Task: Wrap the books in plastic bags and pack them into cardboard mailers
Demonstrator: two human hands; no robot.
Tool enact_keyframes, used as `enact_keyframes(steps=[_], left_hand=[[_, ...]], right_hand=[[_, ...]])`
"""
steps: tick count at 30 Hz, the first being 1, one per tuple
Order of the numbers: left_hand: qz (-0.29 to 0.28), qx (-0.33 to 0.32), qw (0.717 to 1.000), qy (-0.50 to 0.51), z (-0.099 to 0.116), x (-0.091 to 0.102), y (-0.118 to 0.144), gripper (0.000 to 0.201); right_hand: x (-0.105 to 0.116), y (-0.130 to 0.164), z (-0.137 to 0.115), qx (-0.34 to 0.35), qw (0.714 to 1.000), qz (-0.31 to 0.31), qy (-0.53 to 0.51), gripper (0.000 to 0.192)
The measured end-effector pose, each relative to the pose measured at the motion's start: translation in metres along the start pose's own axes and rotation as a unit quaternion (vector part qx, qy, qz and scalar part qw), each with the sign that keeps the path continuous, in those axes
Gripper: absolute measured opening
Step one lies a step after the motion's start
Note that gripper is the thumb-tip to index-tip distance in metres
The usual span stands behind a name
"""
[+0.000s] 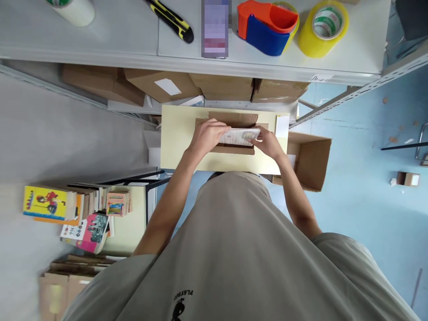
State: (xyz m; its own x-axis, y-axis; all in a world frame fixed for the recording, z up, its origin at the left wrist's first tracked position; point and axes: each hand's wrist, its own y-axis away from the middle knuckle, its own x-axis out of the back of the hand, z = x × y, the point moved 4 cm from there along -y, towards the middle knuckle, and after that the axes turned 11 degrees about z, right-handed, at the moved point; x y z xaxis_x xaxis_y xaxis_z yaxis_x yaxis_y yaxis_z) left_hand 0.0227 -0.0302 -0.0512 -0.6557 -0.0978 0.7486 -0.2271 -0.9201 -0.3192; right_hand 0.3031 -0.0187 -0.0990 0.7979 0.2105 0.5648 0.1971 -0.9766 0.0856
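Note:
Between my hands is a book (238,136) with a pale printed cover, held over an open cardboard box (234,118). My left hand (207,134) is closed on the book's left end, fingers over its top edge. At the other end, the thumb and fingers of my right hand (267,141) pinch the corner. The box lies with its flaps spread on a cream table (176,138). The book hides much of the box's inside. A white slip of paper (282,126) lies right of the box.
Above, a grey shelf (110,35) carries a utility knife (172,21), a phone (215,29), an orange-and-blue tape dispenser (267,29) and tape rolls (323,29). Cartons (220,87) fill the level below. Stacked books (50,203) stand left; an open carton (310,160) sits right.

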Motion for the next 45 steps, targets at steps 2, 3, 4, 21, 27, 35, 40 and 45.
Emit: enact_keyframes(steps=[2, 3, 4, 21, 27, 35, 40, 45], left_hand=[[-0.023, 0.007, 1.000, 0.011, -0.006, -0.013, 0.003, 0.034], [-0.035, 0.011, 0.999, 0.015, -0.010, -0.019, 0.005, 0.034], [-0.047, 0.015, 0.999, 0.016, -0.015, -0.026, 0.006, 0.032], [-0.112, 0.124, 0.986, 0.011, -0.057, -0.075, 0.040, 0.034], [0.101, 0.297, 0.949, -0.015, -0.099, -0.022, 0.095, 0.059], [0.120, 0.366, 0.920, 0.072, -0.105, -0.024, 0.132, 0.092], [0.103, 0.304, 0.946, 0.034, -0.065, -0.023, 0.127, 0.077], [0.067, 0.275, 0.958, 0.037, -0.039, -0.028, 0.120, 0.070]], right_hand=[[0.002, 0.002, 0.000, -0.001, 1.000, 0.016, 0.012, 0.058], [0.003, 0.003, -0.001, -0.001, 1.000, 0.020, 0.018, 0.056], [0.003, 0.003, -0.001, 0.001, 0.999, 0.020, 0.024, 0.051], [0.000, -0.004, 0.033, -0.031, 0.983, 0.140, 0.115, 0.030], [0.001, 0.017, 0.091, -0.141, 0.966, 0.216, 0.006, 0.077], [-0.016, 0.026, 0.104, -0.161, 0.950, 0.258, -0.066, 0.104], [-0.013, 0.019, 0.088, -0.161, 0.959, 0.225, -0.054, 0.089], [-0.005, 0.009, 0.050, -0.163, 0.960, 0.227, -0.020, 0.073]])
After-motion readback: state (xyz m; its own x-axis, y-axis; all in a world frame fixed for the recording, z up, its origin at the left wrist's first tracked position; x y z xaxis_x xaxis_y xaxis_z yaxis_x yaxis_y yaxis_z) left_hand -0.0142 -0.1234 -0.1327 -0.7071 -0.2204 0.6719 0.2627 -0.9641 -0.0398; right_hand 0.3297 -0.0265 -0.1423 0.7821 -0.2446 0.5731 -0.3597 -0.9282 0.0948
